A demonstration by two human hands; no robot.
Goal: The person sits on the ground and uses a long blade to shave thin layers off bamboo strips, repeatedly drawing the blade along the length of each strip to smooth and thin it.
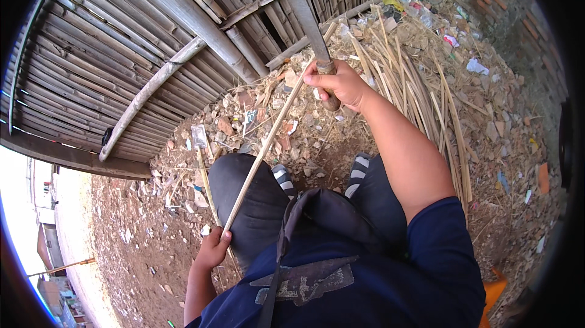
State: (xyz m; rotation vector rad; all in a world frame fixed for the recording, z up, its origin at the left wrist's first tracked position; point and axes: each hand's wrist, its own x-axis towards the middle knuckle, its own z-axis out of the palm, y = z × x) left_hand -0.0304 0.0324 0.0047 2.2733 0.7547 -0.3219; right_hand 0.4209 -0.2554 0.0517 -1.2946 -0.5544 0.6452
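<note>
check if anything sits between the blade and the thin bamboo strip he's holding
Nothing visible does. The right hand grips the blade's handle, the left hand holds the bamboo strip at its lower end, and blade and strip meet beside the right hand.

Bare dirt ground strewn with rubble, cut bamboo strips, scattered litter.

Navy short-sleeved shirt (dark trousers)

Pale bamboo strip, smooth, matt. Blade dull grey metal, handle probably worn wood. Bamboo fence weathered grey, ribbed. Ground rough dirt, rubble. Trousers matt dark cloth.
</note>
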